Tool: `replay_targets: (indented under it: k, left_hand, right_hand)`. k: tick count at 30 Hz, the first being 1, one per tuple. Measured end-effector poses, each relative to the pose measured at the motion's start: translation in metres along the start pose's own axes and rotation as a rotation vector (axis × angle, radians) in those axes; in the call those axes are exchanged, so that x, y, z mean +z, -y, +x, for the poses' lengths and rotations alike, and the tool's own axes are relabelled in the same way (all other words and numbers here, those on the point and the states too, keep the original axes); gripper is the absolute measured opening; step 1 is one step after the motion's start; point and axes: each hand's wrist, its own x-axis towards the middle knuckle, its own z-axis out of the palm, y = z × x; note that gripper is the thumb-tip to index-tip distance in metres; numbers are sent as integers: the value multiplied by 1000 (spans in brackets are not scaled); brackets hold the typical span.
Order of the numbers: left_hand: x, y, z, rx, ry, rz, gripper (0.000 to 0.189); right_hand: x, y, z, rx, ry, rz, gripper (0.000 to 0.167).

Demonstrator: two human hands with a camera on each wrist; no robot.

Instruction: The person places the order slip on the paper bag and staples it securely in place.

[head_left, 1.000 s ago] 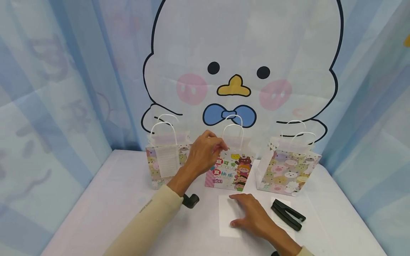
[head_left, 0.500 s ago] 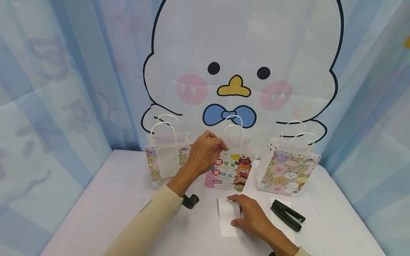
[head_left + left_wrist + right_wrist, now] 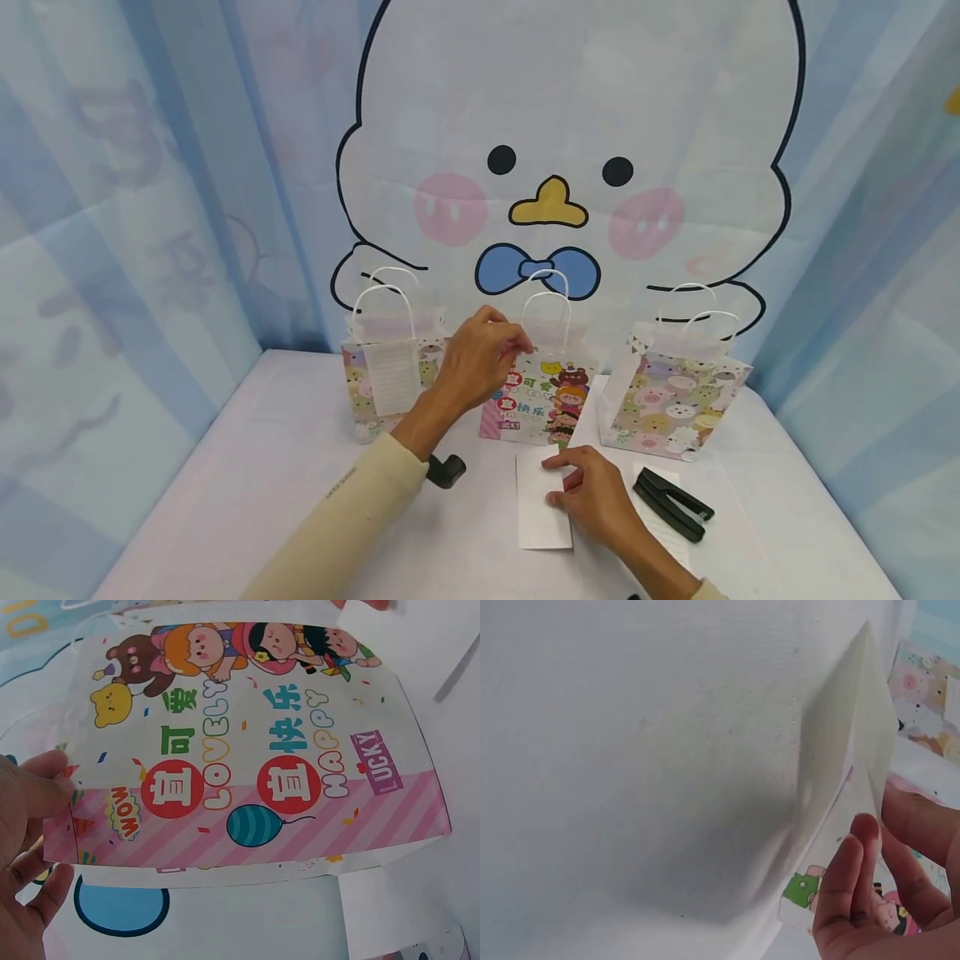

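Observation:
My left hand (image 3: 480,354) pinches the upper left edge of the middle paper gift bag (image 3: 536,410), which has white handles and cartoon characters on its front. In the left wrist view, the thumb and fingers grip the edge of the bag (image 3: 247,735). In front of that bag, my right hand (image 3: 596,496) holds a blank-looking white paper slip (image 3: 542,512) by its right edge. The right wrist view shows the paper (image 3: 829,742) bent or folded lengthwise, pinched between thumb and fingers. The slip's lower end is close to the tabletop; contact cannot be made out.
Animal-print gift bags stand on either side: the left bag (image 3: 358,396) has a paper slip (image 3: 395,385) on its front, the right bag (image 3: 675,408) shows none. A black stapler (image 3: 670,506) lies on another slip (image 3: 666,533). A black rounded object (image 3: 447,472) is partly under my left forearm.
The slip lay flat on the table, then its left side curled up; now it is raised and slightly closer to the middle bag. My right fingers have drawn together; the left hand stays put.

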Motion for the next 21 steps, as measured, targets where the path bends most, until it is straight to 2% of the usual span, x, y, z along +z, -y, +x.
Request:
replay_targets:
  k: [4,15,21]
  left_hand:
    - [0,0,0,-3,5,-5,11]
    - [-2,0,0,-13,16,2,9]
    - [-3,0,0,-9,16,5,9]
  right_hand:
    - [1,-1,-1,-15,-13,36,34]
    - [-2,7,4,-127,-135,79,27]
    - [-9,12,8,-156,-176,63,27]
